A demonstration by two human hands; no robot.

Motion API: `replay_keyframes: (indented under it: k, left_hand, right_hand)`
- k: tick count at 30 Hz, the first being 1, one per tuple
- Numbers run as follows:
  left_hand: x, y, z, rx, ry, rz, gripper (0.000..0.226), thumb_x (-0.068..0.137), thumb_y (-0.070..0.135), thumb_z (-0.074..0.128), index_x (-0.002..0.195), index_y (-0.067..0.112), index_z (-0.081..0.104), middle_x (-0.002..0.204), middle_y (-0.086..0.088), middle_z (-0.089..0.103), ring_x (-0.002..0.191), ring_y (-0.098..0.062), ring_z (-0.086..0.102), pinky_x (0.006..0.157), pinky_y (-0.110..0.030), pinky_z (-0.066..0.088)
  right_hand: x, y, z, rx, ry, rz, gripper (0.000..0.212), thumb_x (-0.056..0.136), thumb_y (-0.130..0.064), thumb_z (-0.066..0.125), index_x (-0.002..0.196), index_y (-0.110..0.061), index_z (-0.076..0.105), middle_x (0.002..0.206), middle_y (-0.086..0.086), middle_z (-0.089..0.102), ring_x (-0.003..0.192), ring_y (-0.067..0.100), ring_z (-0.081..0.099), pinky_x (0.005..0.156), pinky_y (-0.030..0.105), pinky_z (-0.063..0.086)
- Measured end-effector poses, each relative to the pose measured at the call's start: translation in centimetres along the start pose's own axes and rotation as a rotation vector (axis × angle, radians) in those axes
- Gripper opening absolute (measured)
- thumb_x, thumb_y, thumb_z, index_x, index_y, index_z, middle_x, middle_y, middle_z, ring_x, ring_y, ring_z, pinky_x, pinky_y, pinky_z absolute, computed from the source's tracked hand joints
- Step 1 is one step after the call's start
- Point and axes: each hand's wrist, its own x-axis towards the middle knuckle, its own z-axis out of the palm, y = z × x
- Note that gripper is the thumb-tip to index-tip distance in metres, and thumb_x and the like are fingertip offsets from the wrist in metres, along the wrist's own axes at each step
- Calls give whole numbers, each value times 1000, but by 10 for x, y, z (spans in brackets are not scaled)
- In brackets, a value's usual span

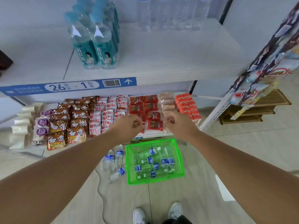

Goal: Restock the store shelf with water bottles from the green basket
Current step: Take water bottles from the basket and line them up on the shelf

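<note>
We stand over the bright green plastic mesh basket (178,159), which sits on the pale floor just below the lower shelf, so the stock is within a short reach down. Inside it the small clear water bottles with blue labels (152,165) lie jumbled on their sides, and a few more of the same bottles (113,160) rest on the floor just beside its left wall, some upright and one tipped over.

Our left hand (129,125) and right hand (178,122) hang in front of the lower shelf's red snack packets (151,107), both loosely curled with fingers bent in, and we see no bottle in either; whether a finger touches a packet we cannot tell.

The white upper shelf board (161,59) has open room between the tall teal-labelled bottles (95,46) and the row of clear blue-capped bottles (169,13) at the back. We judge that this gap is where the basket's bottles belong, with the restocking largely undone.
</note>
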Motion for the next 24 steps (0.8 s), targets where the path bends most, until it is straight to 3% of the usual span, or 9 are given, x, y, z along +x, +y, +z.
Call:
replay_keyframes:
  k: [6, 11, 14, 17, 19, 24]
  left_hand:
    - [20, -39, 67, 47, -123, -51, 22, 96, 44, 62, 112, 30, 65, 98, 13, 67, 84, -9, 65, 78, -33, 57]
    - [69, -108, 187, 14, -158, -108, 15, 92, 44, 64, 102, 33, 67, 95, 13, 69, 82, -10, 65, 78, -33, 58]
    - [111, -162, 276, -114, -115, -208, 7, 91, 35, 69, 96, 32, 65, 79, 10, 68, 74, -18, 68, 67, -29, 54]
    - [144, -224, 366, -154, -115, -290, 7, 91, 28, 71, 96, 27, 66, 78, 9, 68, 80, -26, 71, 63, -26, 50]
    - [156, -265, 419, -160, -157, -332, 10, 90, 29, 72, 97, 23, 68, 82, 6, 70, 75, -25, 69, 65, -27, 51]
    - [164, -337, 510, -180, -201, -424, 13, 89, 29, 74, 99, 22, 68, 83, 0, 70, 59, -16, 60, 54, -21, 44]
  right_hand:
    - [1, 60, 75, 77, -118, 110, 10, 97, -29, 56, 94, -24, 64, 80, -12, 63, 66, 12, 64, 53, 26, 43]
    - [17, 158, 181, 69, -124, 185, 11, 98, -30, 55, 92, -26, 63, 73, -11, 62, 57, 11, 59, 49, 26, 39]
    - [37, 225, 261, 92, -132, 234, 11, 97, -29, 55, 95, -23, 65, 71, -10, 62, 54, 15, 60, 55, 33, 51]
    - [54, 285, 338, 114, -139, 225, 10, 98, -26, 55, 93, -22, 64, 72, -10, 61, 59, 17, 61, 62, 37, 53]
    - [60, 316, 382, 130, -136, 196, 11, 97, -25, 56, 90, -23, 63, 75, -7, 64, 66, 18, 63, 67, 39, 54]
    - [70, 376, 459, 134, -173, 256, 11, 94, -32, 56, 88, -27, 63, 84, -4, 71, 72, 18, 68, 70, 40, 59]
